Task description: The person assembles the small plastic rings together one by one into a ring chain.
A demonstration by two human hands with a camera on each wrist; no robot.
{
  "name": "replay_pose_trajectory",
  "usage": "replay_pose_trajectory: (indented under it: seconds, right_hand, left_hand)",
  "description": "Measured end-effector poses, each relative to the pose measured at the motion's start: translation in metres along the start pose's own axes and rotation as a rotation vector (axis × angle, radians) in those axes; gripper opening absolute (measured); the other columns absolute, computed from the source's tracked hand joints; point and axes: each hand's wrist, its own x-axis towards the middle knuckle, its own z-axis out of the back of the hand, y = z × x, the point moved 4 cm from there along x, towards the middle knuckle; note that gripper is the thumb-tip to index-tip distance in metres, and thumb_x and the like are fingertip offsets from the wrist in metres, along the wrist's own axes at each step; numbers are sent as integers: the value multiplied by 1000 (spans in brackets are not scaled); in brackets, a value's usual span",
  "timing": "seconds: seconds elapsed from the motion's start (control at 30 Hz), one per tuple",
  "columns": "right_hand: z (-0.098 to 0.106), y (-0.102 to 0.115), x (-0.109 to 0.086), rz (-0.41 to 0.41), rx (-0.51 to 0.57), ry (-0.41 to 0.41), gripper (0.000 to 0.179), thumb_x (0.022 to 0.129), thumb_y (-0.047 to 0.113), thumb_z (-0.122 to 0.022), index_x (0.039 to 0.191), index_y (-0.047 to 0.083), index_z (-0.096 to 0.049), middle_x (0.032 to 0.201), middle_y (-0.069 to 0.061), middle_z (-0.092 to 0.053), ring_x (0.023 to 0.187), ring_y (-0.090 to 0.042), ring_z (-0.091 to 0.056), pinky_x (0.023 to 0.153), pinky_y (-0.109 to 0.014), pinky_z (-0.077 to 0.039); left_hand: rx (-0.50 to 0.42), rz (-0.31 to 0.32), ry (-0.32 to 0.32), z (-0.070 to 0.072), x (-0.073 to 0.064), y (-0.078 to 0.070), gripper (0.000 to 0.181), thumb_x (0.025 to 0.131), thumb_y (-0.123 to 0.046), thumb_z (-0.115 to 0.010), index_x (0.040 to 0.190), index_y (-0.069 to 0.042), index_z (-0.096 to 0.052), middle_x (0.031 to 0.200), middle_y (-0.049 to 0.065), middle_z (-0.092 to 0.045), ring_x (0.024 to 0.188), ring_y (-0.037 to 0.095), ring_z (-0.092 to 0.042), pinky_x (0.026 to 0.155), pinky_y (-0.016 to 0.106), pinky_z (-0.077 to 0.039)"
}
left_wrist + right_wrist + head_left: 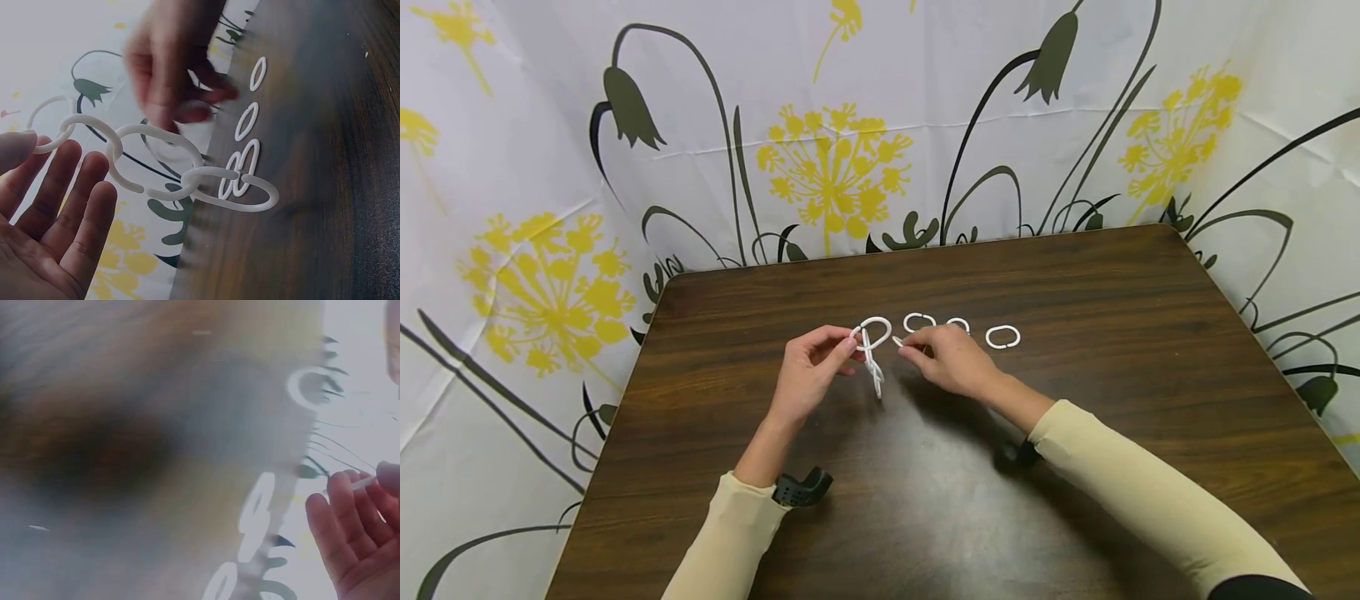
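Note:
A chain of white plastic links (877,371) hangs above the table, its top link pinched between thumb and finger of my left hand (805,375). In the left wrist view the joined links (265,206) stretch out from the fingertips, each with a small gap in its side. To the right, my right hand (958,360) pinches a single white link (897,341) close to the chain but apart from it. The right wrist view shows part of that link (362,483) between thumb and fingers; much of it is hidden.
Loose white links lie on the dark wooden table (1120,358): one (919,315) behind my right hand, another (959,321) partly covered by it, a third link (1003,327) farther right. A patterned curtain (865,75) hangs behind the table.

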Motion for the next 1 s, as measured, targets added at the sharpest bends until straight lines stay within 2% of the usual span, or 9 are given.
replay_pose_trajectory:
  seconds: [0.13, 0.23, 0.4, 0.53, 0.63, 0.77, 0.9, 1.0]
  right_hand:
    - [21, 7, 6, -102, 179, -95, 16, 96, 20, -65, 93, 9, -76, 70, 4, -67, 63, -17, -63, 57, -26, -48]
    - [35, 12, 10, -147, 340, -174, 16, 97, 16, -64, 95, 4, -74, 75, -2, -70, 66, -23, -67, 56, -25, -50]
    - [52, 22, 12, -117, 547, -285, 15, 97, 11, -63, 99, -2, -71, 80, -19, -66, 65, -17, -66, 60, -29, -56]
    - [59, 30, 14, -82, 653, -319, 17, 97, 8, -62, 103, -6, -70, 77, -25, -62, 63, -13, -63, 59, -27, -56]
    - [59, 34, 16, -88, 721, -297, 18, 98, 6, -60, 106, -7, -69, 79, -24, -62, 64, -14, -63, 59, -27, -56]
    - [55, 37, 17, -136, 773, -206, 20, 98, 6, -59, 108, -9, -68, 80, -17, -64, 63, -21, -62, 59, -33, -57]
    - [50, 40, 16, -177, 793, -128, 21, 98, 8, -60, 108, -9, -68, 79, -13, -64, 64, -27, -62, 61, -40, -58]
    - [47, 41, 16, -206, 808, -101, 20, 98, 9, -61, 106, -8, -69, 78, -13, -64, 66, -27, -62, 62, -41, -59]
  left_hand:
    - [8, -4, -4, 1, 0, 0, 17, 95, -8, -65, 104, 7, -67, 93, 15, -70, 82, 29, -69, 65, 34, -59]
    - [22, 0, 1, 1, 0, 0, 18, 95, -7, -64, 105, 7, -67, 93, 16, -70, 82, 26, -70, 65, 34, -59]
    - [72, 13, 21, 1, 0, -1, 18, 96, -6, -63, 107, 7, -67, 95, 23, -68, 82, 20, -69, 66, 36, -59]
    - [91, 18, 28, 0, 0, -6, 18, 96, -3, -62, 107, 11, -65, 93, 21, -69, 81, 15, -68, 68, 43, -58]
    - [98, 25, 30, -4, -2, -18, 17, 96, -1, -61, 105, 11, -65, 91, 15, -70, 80, 14, -68, 68, 43, -58]
    - [112, 18, 38, -8, -5, -32, 15, 95, 0, -61, 104, 12, -66, 89, 13, -70, 80, 13, -68, 68, 39, -59]
    - [124, -1, 43, -10, -5, -34, 16, 95, -1, -62, 104, 12, -66, 89, 15, -69, 80, 13, -67, 68, 40, -58]
    - [134, -7, 41, -11, -4, -34, 14, 95, -2, -63, 102, 8, -68, 89, 16, -69, 80, 15, -67, 68, 45, -58]
